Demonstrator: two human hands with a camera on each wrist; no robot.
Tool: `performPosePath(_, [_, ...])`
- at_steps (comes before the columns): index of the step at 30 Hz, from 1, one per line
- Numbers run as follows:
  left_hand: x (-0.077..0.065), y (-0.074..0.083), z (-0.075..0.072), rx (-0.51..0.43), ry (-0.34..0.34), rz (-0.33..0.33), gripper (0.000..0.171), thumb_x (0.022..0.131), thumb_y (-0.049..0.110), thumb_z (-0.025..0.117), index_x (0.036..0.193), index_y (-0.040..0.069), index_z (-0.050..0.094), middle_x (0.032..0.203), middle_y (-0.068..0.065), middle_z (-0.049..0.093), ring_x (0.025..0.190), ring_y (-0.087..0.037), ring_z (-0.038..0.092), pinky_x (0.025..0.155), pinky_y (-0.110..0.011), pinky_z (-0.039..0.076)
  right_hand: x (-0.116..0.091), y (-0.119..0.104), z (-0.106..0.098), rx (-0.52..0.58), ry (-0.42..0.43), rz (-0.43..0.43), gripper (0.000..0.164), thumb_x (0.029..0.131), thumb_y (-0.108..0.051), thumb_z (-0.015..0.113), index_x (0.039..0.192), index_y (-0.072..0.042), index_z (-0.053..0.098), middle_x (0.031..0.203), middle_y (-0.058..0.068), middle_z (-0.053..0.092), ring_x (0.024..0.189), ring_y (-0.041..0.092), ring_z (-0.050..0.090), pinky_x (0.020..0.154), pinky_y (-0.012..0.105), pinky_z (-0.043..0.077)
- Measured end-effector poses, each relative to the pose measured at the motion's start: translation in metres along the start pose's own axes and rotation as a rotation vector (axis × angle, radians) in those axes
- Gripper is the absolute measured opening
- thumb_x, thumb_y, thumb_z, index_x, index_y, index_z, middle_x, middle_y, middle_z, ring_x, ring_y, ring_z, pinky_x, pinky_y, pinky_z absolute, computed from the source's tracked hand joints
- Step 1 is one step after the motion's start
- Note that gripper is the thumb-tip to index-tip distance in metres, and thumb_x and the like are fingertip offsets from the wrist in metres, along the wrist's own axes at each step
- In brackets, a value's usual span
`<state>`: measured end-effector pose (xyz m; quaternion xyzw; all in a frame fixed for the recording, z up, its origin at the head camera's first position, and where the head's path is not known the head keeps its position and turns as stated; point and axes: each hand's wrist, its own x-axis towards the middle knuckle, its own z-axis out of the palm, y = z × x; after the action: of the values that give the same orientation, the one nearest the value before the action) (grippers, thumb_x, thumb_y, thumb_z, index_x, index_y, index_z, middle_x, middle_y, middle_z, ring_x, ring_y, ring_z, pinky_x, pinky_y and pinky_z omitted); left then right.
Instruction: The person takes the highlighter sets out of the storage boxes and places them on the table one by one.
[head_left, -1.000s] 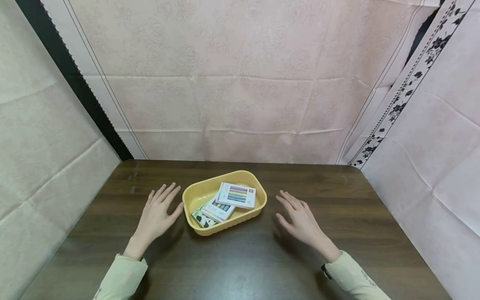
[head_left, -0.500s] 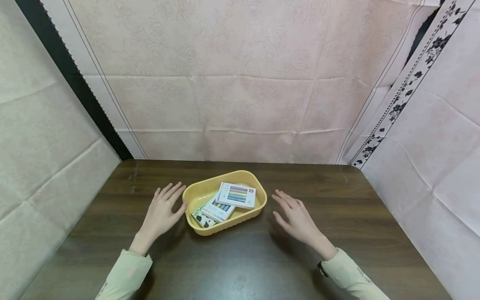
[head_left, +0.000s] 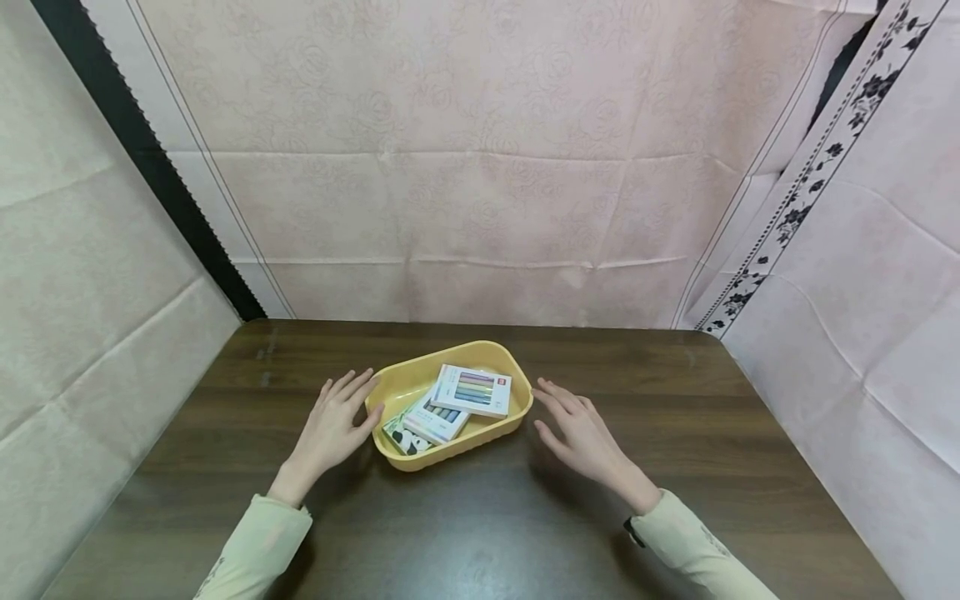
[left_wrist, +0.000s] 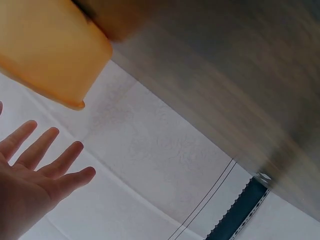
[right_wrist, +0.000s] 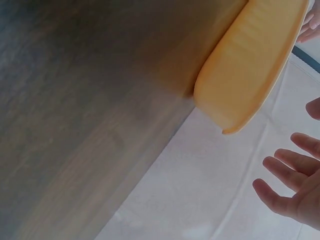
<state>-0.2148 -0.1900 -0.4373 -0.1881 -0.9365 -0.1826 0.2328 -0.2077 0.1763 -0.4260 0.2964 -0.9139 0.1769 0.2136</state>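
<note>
A yellow plastic basket [head_left: 450, 452] stands slightly askew on the table. Inside it lie two white boxes with windows showing coloured sticks, the upper box [head_left: 473, 390] overlapping the lower box [head_left: 437, 422]. Under them a green-and-white packet with black patches [head_left: 408, 439] shows in part. At the basket's left end is my left hand [head_left: 333, 429], fingers extended, thumb over the rim in the head view; contact cannot be told. My right hand [head_left: 581, 433] is beside the right end, fingers spread and lightly bent, holding nothing. Both wrist views show a gap between the fingers and the basket's wall [left_wrist: 55, 50].
The dark wooden table [head_left: 480, 533] has rounded far corners. Pale patterned cloth [head_left: 480, 208] hangs behind it and on both sides. A black strip [head_left: 150, 167] runs down the left, and a floral border [head_left: 810, 192] down the right.
Both hands have moved inward toward the basket, the left hand to the right and the right hand to the left. The basket and its contents have stayed in place.
</note>
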Motion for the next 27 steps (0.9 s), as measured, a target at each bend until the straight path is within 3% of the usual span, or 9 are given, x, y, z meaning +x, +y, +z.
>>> performPosePath(15, [0.003,0.004,0.006,0.010,-0.119,-0.059,0.049,0.088,0.034,0.051,0.130,0.010,0.046,0.137,-0.016,0.042,0.127,-0.039,0.034,0.100,-0.061,0.022,0.013,-0.008,0.007,0.018,0.024,-0.041,0.041,0.084,-0.020,0.059,0.122,-0.009,0.054,0.129,0.012,0.051,0.116,0.024,0.051,0.084,0.041,0.044])
performPosePath(27, [0.007,0.000,0.013,0.025,-0.144,-0.066,0.050,0.088,0.037,0.051,0.131,0.011,0.045,0.137,-0.017,0.041,0.126,-0.042,0.034,0.099,-0.062,0.022,0.022,-0.012,0.014,0.014,0.029,-0.067,0.040,0.081,-0.018,0.062,0.120,-0.006,0.055,0.126,0.013,0.054,0.115,0.025,0.052,0.086,0.045,0.044])
